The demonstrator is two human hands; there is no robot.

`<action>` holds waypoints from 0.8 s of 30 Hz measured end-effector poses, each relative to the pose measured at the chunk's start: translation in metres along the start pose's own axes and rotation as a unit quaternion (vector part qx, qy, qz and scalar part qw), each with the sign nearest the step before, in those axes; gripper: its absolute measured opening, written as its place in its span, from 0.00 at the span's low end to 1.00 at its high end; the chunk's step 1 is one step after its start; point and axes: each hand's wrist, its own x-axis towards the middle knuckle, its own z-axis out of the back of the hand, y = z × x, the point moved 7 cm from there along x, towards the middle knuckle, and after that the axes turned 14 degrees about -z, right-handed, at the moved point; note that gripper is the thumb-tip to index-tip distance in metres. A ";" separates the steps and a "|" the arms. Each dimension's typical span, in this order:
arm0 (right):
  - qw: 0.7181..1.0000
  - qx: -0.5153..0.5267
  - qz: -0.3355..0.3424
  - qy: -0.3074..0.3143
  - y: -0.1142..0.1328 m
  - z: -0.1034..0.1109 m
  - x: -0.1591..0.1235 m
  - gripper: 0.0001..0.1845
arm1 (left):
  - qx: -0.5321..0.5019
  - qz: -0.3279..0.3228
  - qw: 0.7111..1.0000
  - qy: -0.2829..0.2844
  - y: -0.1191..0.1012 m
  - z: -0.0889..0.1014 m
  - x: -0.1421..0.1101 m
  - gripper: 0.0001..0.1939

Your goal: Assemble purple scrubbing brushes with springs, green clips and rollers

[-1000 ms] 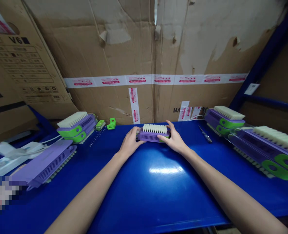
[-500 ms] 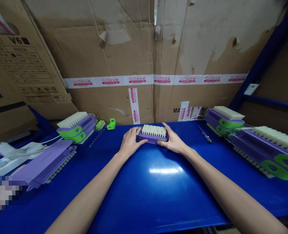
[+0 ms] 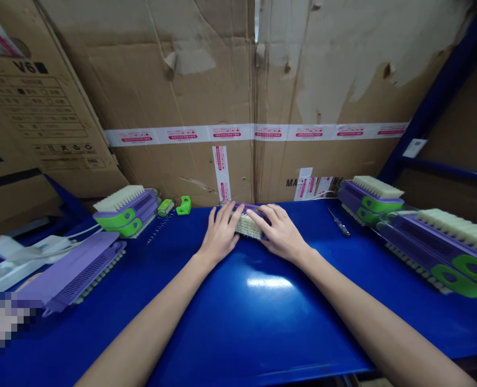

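Note:
A purple brush with cream bristles is between my hands near the back of the blue table. Its bristles now face toward me, and a strip of the purple body shows behind them. My left hand grips its left end, fingers laid over the top. On the right end, my right hand has its fingers bent over the body in the same way. Much of the brush is hidden under my fingers.
Brushes with green ends stand at left, above a purple casing. Beside them lie a green clip, a green-ended small part and a spring. Rightward are a screwdriver and more brushes. Cardboard walls the back.
The brush has been tipped so that its bristles turn from facing up to facing me. Both hands have shifted from its ends to lie over its top.

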 end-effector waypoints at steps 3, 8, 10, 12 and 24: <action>0.998 0.058 -0.008 0.022 0.003 0.000 -0.001 0.43 | 0.016 -0.002 1.000 0.005 0.003 0.001 0.000 0.34; 0.936 0.304 -0.176 0.002 -0.016 -0.001 0.000 0.42 | 0.038 -0.031 0.998 -0.036 0.003 0.004 -0.001 0.28; 0.872 0.395 -0.291 -0.004 -0.032 -0.008 -0.002 0.34 | 0.051 -0.061 0.994 -0.072 -0.002 0.007 -0.001 0.23; 0.807 0.465 -0.362 0.040 -0.038 -0.020 -0.005 0.29 | 0.068 -0.095 0.986 -0.118 -0.007 0.011 -0.002 0.20; 0.774 0.501 -0.380 0.074 -0.019 -0.010 0.000 0.23 | 0.095 -0.085 0.978 -0.166 -0.002 0.018 -0.004 0.21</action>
